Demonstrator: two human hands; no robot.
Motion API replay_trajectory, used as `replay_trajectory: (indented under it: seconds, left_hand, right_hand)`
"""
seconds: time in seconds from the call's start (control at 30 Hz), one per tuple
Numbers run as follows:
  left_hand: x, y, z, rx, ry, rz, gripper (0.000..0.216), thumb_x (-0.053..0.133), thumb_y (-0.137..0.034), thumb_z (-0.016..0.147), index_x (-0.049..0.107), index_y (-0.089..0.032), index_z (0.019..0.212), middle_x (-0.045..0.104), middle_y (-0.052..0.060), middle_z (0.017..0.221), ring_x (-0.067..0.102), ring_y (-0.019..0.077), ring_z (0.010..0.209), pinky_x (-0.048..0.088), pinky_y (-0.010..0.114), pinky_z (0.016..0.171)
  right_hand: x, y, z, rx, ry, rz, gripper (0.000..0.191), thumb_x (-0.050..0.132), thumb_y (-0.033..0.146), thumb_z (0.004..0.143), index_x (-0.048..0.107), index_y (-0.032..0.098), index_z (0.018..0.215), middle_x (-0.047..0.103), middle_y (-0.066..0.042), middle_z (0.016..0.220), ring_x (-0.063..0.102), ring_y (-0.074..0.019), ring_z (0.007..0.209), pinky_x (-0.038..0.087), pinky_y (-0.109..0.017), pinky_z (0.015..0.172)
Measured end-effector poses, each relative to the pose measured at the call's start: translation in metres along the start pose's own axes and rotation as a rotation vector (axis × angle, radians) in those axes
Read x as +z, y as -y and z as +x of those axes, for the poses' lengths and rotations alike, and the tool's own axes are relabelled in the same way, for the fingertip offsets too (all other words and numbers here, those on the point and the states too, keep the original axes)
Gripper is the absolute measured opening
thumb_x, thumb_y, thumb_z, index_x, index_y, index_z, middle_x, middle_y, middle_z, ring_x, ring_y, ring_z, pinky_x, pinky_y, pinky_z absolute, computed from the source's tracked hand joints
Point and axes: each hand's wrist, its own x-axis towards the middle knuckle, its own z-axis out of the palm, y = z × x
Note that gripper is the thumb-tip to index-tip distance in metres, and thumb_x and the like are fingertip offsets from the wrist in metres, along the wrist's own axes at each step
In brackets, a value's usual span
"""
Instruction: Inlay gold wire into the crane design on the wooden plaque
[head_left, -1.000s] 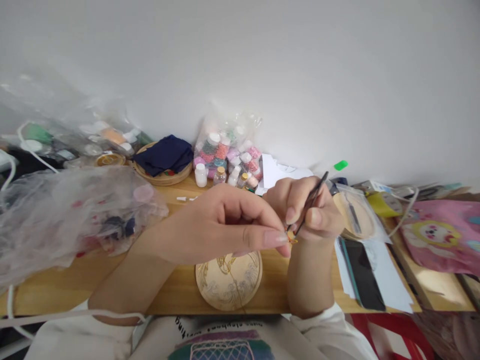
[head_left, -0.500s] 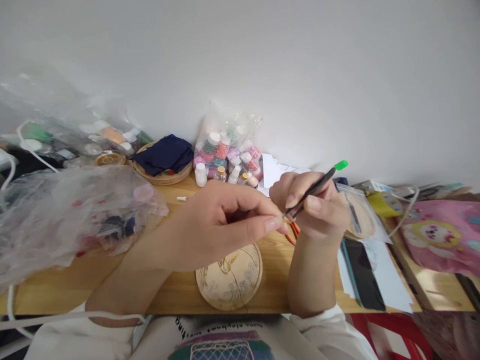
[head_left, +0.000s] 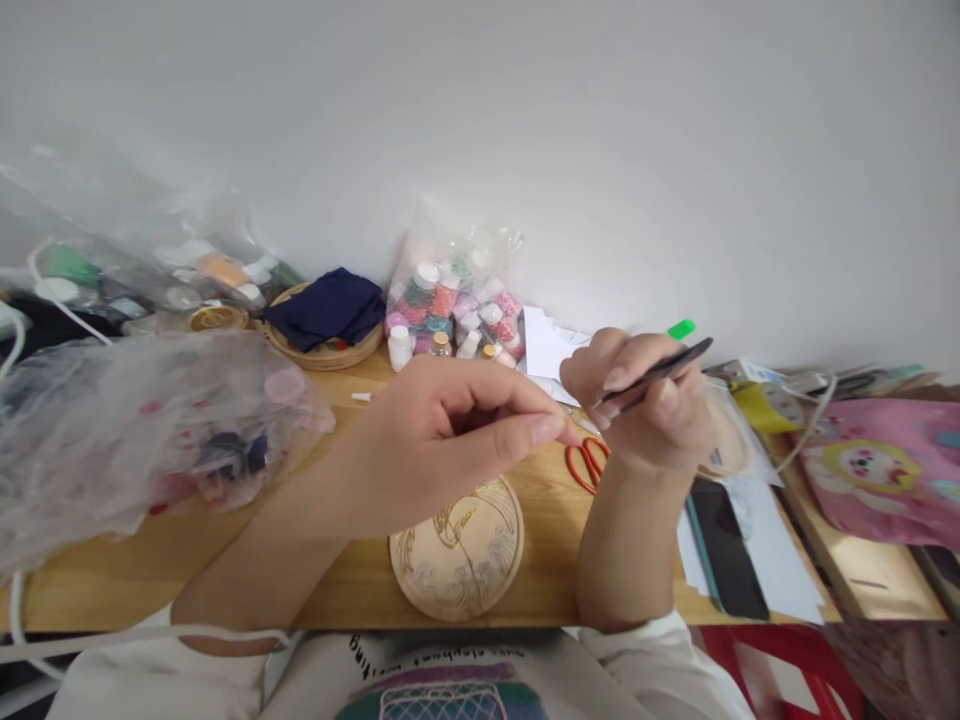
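Note:
My left hand (head_left: pixel 450 440) is held over the table with thumb and forefinger pinched together. Whatever sits between those fingertips is too small to make out. To its right, my right hand (head_left: pixel 652 405) grips a pair of dark tweezers (head_left: pixel 664 375), their tips pointing left toward the left fingertips but apart from them. Below my left hand lies a round pale wooden disc (head_left: pixel 469 560) with a gold wire outline and drawn wave lines; its upper edge is partly hidden by the hand. Scissors with orange handles (head_left: pixel 587 465) lie under and between the hands.
A clear bag of bead jars (head_left: pixel 457 290) stands at the back, beside a round bamboo hoop with dark blue cloth (head_left: pixel 330 308). Crumpled plastic bags (head_left: pixel 150 430) cover the left side. At right are a phone (head_left: pixel 726 550), white papers (head_left: pixel 784 560) and a pink pouch (head_left: pixel 885 470).
The tweezers in my right hand have drawn away from the left fingertips, rightward, and turned flatter. The scissors' handles show more now. My left hand keeps its pinch nearly in place.

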Motion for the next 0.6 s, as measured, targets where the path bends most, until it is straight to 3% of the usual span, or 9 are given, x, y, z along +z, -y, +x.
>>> replay_trajectory:
  seconds: [0.13,0.3,0.6]
  left_hand:
    - [0.004,0.001,0.001,0.023,-0.040,-0.072,0.017,0.067,-0.034,0.089,0.077,-0.022,0.084,0.049,-0.003,0.054,0.037,0.0071,0.046,0.023,0.021,0.040]
    - [0.007,0.000,0.000,0.056,-0.061,-0.136,0.014,0.071,-0.031,0.087,0.077,-0.020,0.082,0.054,-0.003,0.057,0.034,0.0058,0.045,0.020,0.022,0.040]
    - [0.007,0.000,-0.002,0.097,-0.053,-0.156,0.015,0.065,-0.029,0.090,0.073,-0.020,0.081,0.047,-0.003,0.055,0.032,0.0066,0.046,0.020,0.023,0.040]
  right_hand:
    - [0.007,-0.005,0.001,-0.025,0.029,0.014,0.016,0.069,0.038,0.092,0.081,0.028,0.094,0.053,0.004,0.063,0.045,-0.0072,0.045,0.036,-0.024,0.041]
    - [0.014,-0.012,0.003,-0.040,-0.037,0.081,0.017,0.066,0.040,0.094,0.080,0.029,0.092,0.044,0.006,0.060,0.037,-0.0051,0.041,0.033,-0.022,0.039]
    - [0.021,-0.015,0.004,-0.024,0.005,0.087,0.016,0.067,0.039,0.093,0.077,0.029,0.086,0.044,0.005,0.062,0.034,-0.0061,0.040,0.032,-0.022,0.036]
